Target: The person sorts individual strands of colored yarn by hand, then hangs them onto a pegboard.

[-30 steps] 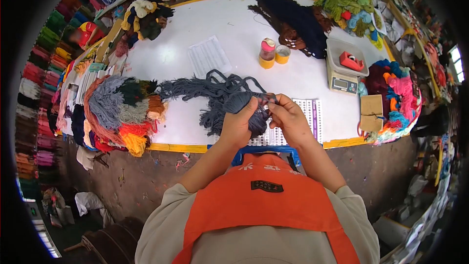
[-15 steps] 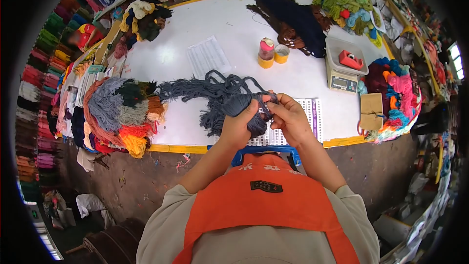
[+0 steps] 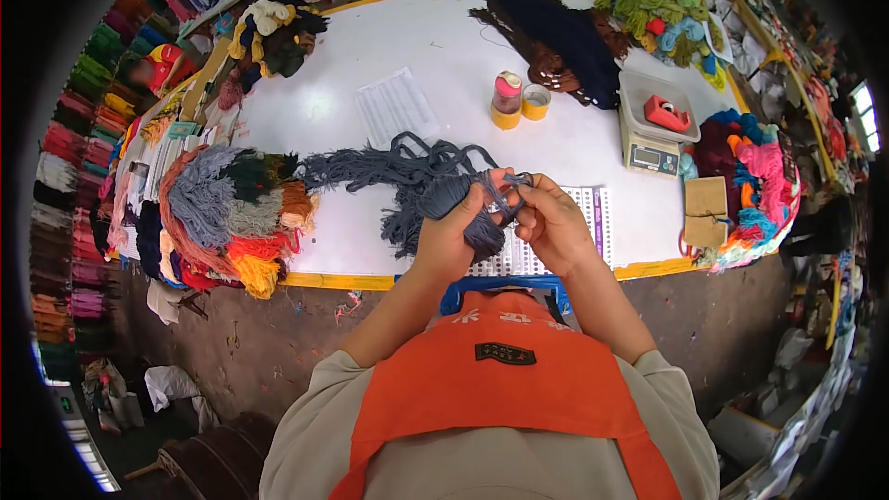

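Observation:
My left hand (image 3: 451, 236) grips a bundle of dark grey yarn (image 3: 461, 202) above the near edge of the white table (image 3: 444, 56). My right hand (image 3: 548, 222) pinches a strand of the same grey yarn at the bundle's top right. A loose heap of grey yarn (image 3: 389, 171) lies on the table just behind my hands and trails into the held bundle. A white printed sheet (image 3: 542, 231) lies under my hands.
A pile of mixed coloured yarn bundles (image 3: 227, 213) lies at the left. A scale with a red tape dispenser (image 3: 653, 125) stands at the right, two small jars (image 3: 519, 102) mid-table, dark yarn (image 3: 556, 37) and green yarn (image 3: 657, 5) at the back, bright yarn (image 3: 755, 181) far right.
My hands have shifted slightly up and left with the grey bundle. My right fingers have drawn a strand up over its top.

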The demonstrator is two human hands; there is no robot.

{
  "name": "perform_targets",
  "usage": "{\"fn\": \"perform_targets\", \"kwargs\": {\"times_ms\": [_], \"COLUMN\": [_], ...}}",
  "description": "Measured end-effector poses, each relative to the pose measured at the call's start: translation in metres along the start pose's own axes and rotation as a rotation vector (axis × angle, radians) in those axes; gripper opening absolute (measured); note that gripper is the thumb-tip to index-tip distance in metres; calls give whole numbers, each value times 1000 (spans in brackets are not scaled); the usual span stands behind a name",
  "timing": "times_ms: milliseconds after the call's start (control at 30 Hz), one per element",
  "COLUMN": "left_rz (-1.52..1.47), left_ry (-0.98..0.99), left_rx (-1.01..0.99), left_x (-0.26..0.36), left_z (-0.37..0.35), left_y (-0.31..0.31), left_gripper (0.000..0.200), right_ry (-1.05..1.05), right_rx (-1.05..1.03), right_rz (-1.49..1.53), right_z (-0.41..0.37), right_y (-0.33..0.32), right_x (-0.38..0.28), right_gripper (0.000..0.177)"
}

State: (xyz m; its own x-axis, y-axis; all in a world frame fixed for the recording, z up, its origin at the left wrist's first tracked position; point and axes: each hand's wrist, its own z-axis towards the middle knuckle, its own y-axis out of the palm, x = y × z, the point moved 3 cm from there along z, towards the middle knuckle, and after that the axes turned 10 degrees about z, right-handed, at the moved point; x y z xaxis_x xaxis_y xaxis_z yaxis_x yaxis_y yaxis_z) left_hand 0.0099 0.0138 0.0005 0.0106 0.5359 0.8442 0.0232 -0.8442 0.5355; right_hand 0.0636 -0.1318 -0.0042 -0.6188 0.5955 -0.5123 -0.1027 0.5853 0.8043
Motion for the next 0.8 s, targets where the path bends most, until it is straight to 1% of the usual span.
{"fn": "perform_targets", "kwargs": {"times_ms": [67, 100, 133, 167, 200, 267, 333, 400, 467, 533, 600, 633, 667, 700, 733, 800], "left_rz": [38, 76, 76, 148, 219, 220, 220, 165, 139, 113, 104, 104, 184, 264, 264, 440], "left_ry": [-9, -19, -19, -16, -12, 1, 16, -2, 5, 10, 15, 15, 37, 58, 58, 155], "left_rx": [2, 3, 3, 25, 47, 51, 57, 129, 121, 111, 159, 159, 160, 161, 160, 177], "left_x": [-4, -5, -5, -6, -6, -8, -12, -19, -17, -14, -13, -13, -12, -12, -13, -12], "left_z": [0, 0, 0, -1, -1, -1, -1, 0, 0, 0, -2, -2, -3, -3, -3, -4], "left_y": [-3, -3, -2, -1, 0, 2, -2, -10, -11, -6, -1, 1, 3, 4, 6, 8], "left_gripper": [41, 41, 41, 40, 39, 37, 35, 31, 30, 29, 30, 30, 30, 30, 30, 28], "right_ry": [20, 20, -1, -22, -24, -36, -28, -18, -26, -33, -40, -42, -44, -44, -52, -61], "right_rx": [-63, -63, -14, 36, 38, 31, 25, 17, -10, -21, -32, 5, 42, 43, 36, 31], "right_rz": [-9, -9, -142, -275, -274, -362, -320, -278, -111, -105, -99, -199, -299, -298, -328, -357], "right_z": [3, 1, -2, -4, -4, -3, -5, -6, -6, -2, -3, -5, -6, -6, -6, -6], "right_y": [-9, -4, 3, 6, 4, 0, 3, 4, 1, -9, -7, -1, 3, 4, 6, 7], "right_x": [3, 3, 3, 3, 5, 7, 5, 4, 2, 5, 6, 5, 5, 6, 7, 8], "right_gripper": [10, 10, 13, 16, 16, 20, 19, 19, 19, 20, 20, 20, 19, 19, 18, 17]}}
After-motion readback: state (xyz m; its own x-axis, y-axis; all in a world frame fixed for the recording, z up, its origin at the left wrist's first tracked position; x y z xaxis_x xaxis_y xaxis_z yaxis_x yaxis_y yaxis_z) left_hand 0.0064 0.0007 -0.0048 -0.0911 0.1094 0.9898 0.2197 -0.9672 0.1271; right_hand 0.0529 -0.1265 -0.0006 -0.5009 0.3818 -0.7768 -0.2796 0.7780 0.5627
